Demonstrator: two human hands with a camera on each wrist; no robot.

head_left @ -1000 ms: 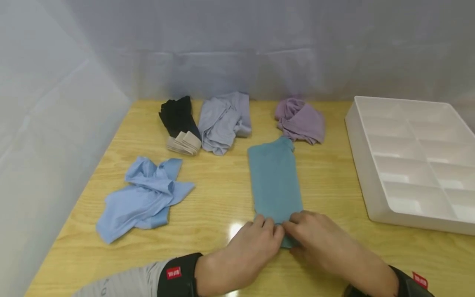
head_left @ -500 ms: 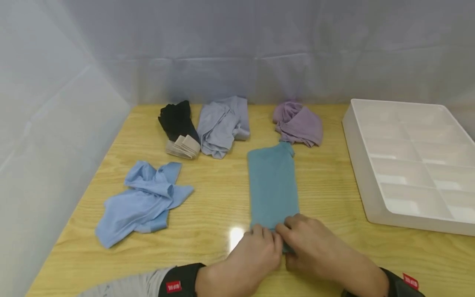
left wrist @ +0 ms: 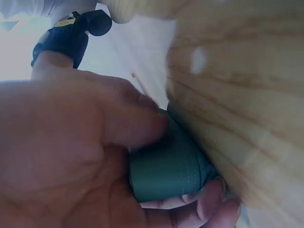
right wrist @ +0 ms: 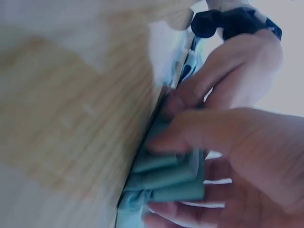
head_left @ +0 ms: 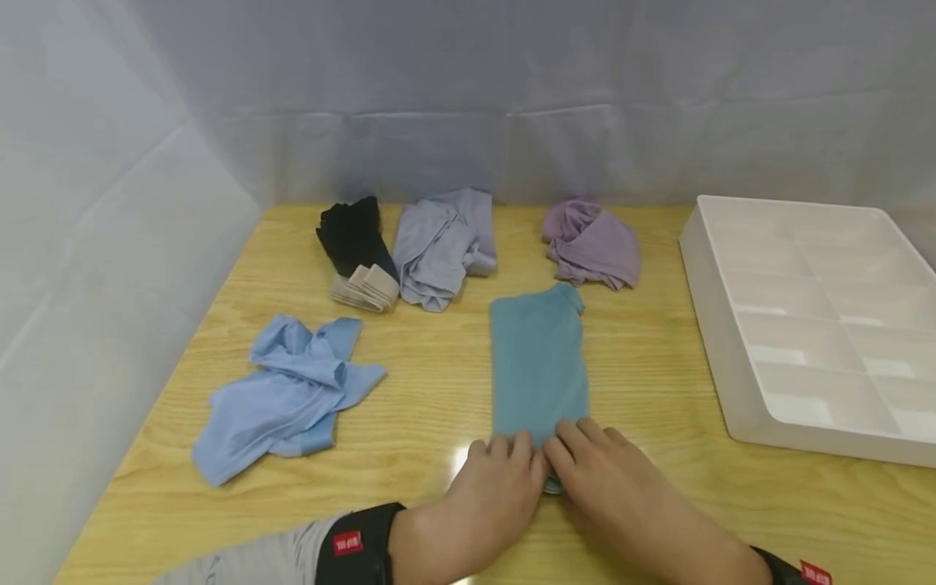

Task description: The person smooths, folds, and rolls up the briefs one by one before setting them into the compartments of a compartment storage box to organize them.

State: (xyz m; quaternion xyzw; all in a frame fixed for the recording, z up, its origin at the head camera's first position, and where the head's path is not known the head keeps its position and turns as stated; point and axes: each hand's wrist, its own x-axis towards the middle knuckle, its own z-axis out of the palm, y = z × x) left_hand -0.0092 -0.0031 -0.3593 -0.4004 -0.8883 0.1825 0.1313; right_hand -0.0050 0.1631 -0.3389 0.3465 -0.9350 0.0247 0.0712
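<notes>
A: Where are your hands, and what do they hold?

B: Your left hand (head_left: 497,487) and right hand (head_left: 610,483) are side by side at the near end of the teal cloth (head_left: 539,366). The cloth lies flat as a long strip on the table (head_left: 658,357), with its far end just beside the purple cloth (head_left: 591,244). The near end is rolled up, and both hands have curled fingers around this roll. From the left wrist you see the roll (left wrist: 166,168) between thumb and fingers (left wrist: 209,202). From the right wrist you see the rolled layers (right wrist: 171,178) pinched by the fingers (right wrist: 199,130).

A: And what is around you?

B: The white tray (head_left: 712,325) with compartments stands at your right. At your left is a crumpled blue cloth (head_left: 281,394). At the far edge are a black cloth (head_left: 351,231) touching a beige folded piece (head_left: 366,286), and a grey cloth (head_left: 442,244).
</notes>
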